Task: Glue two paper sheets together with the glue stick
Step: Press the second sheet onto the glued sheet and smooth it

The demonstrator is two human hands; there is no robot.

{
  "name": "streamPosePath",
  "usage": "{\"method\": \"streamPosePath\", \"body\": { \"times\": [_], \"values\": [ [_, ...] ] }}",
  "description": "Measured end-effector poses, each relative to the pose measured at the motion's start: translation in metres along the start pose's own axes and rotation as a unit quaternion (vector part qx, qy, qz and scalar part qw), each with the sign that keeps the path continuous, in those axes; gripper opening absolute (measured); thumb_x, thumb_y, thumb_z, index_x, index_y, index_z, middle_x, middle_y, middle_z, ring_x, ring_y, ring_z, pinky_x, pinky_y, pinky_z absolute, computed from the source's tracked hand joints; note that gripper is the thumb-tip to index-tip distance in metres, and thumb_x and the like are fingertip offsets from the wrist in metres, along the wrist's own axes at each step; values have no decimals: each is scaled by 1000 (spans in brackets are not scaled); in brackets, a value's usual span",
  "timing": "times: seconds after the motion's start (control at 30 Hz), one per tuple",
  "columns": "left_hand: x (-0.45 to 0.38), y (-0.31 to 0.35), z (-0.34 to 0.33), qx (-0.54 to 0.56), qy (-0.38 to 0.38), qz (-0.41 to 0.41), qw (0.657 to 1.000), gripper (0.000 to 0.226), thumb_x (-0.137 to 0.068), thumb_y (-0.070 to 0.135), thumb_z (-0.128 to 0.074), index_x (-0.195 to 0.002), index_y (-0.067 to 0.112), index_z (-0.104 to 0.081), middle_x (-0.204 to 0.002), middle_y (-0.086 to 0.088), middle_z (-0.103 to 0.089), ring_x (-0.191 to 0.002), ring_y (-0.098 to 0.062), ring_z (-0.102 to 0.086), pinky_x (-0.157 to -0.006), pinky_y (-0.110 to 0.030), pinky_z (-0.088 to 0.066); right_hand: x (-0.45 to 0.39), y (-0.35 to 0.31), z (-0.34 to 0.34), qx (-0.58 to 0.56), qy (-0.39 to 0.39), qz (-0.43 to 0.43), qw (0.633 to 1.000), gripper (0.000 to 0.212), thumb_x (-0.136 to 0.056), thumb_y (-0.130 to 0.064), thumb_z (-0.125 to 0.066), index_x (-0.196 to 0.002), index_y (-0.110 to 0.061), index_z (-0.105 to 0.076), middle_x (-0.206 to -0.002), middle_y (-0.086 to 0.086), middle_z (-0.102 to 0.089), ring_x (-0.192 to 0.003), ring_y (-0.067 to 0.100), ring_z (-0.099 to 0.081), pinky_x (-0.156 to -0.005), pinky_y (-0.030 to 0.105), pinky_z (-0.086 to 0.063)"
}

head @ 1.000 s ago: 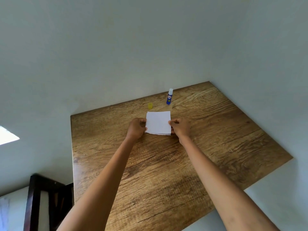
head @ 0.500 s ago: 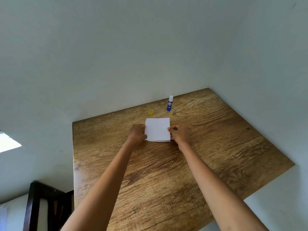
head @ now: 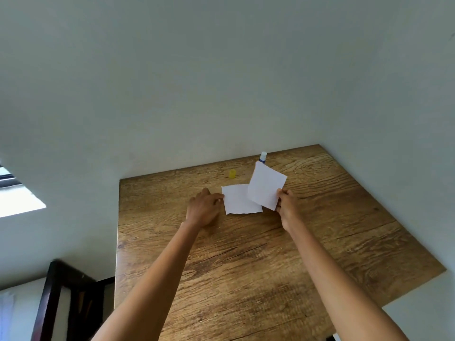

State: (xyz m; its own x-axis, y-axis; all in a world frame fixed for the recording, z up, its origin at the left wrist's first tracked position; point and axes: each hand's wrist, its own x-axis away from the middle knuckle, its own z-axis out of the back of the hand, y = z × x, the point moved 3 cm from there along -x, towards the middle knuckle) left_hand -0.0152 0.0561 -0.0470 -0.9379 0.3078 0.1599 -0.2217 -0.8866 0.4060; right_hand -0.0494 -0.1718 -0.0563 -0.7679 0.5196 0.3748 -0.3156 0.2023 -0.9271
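White paper, two sheets: lower sheet [head: 237, 200] flat on the wooden counter [head: 246, 267], top sheet [head: 266, 185] raised and tilted in the right hand [head: 286, 207]. Right hand pinched closed on that sheet's near right corner, thumb on top; the sheet's low edge overlaps the flat one, its far corner covers most of the glue stick [head: 263, 156]. Left hand [head: 203, 210] lies palm-down on the counter, fingers loosely curled, fingertips at the lower sheet's left edge, pinning rather than gripping; exact contact hard to read. Glue stick stands beyond the right hand, near the wall, white tip bare. Yellow cap [head: 232, 174] sits beyond the left hand, apart from the stick. Step in hand, by my reading: separating the sheets to expose a gluing face. To do it well: keep the left hand's pressure on the lower sheet so it does not slide, carry the top sheet clear to the right hand's outer side and lay it flat, avoid creasing the pinched corner, avoid knocking the stick over. Count: two sheets, one glue stick, one cap, two hands.
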Motion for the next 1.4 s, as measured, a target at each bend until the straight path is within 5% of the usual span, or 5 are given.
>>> {"method": "streamPosePath", "body": {
  "times": [0.13,0.33,0.77,1.0,1.4],
  "values": [
    [1,0,-3,-21,18,-9,1000,45,-90,47,-48,-132,31,-47,-125,-7,-49,-115,-25,-50,-99,-43,-38,-6,-1,-8,121,-5,23,992,19,-97,-26,-50,-110,-14,-58,-120,9,-60,-110,24,-55,-93,43,-46],
    [0,-1,-4,13,43,0,999,44,-84,47,-58,-125,31,-53,-117,-5,-53,-110,-23,-52,-93,-38,-39,-1,-1,-33,203,-47,61,976,25,-99,-22,-47,-114,-5,-58,-107,6,-58,-97,18,-51,-68,27,-40],
    [0,-5,-7,37,64,-1,997,44,-83,48,-59,-123,32,-55,-111,-5,-53,-106,-23,-53,-91,-37,-37,6,4,-49,438,58,157,883,26,-100,-25,-45,-115,-9,-59,-113,9,-67,-104,26,-62,-78,30,-45],
    [-1,-6,-8,40,60,-3,997,45,-81,51,-60,-122,32,-57,-110,-6,-54,-106,-24,-52,-89,-36,-37,15,5,-54,503,90,205,835,25,-101,-24,-43,-114,-9,-58,-102,10,-71,-92,25,-66,-65,28,-40],
    [-1,-7,-8,52,60,1,997,46,-81,51,-61,-122,32,-56,-109,-4,-53,-106,-22,-52,-91,-37,-36,16,6,-54,514,84,210,828,26,-101,-24,-41,-114,-8,-56,-101,10,-71,-90,25,-66,-69,33,-48]
  ]
}}
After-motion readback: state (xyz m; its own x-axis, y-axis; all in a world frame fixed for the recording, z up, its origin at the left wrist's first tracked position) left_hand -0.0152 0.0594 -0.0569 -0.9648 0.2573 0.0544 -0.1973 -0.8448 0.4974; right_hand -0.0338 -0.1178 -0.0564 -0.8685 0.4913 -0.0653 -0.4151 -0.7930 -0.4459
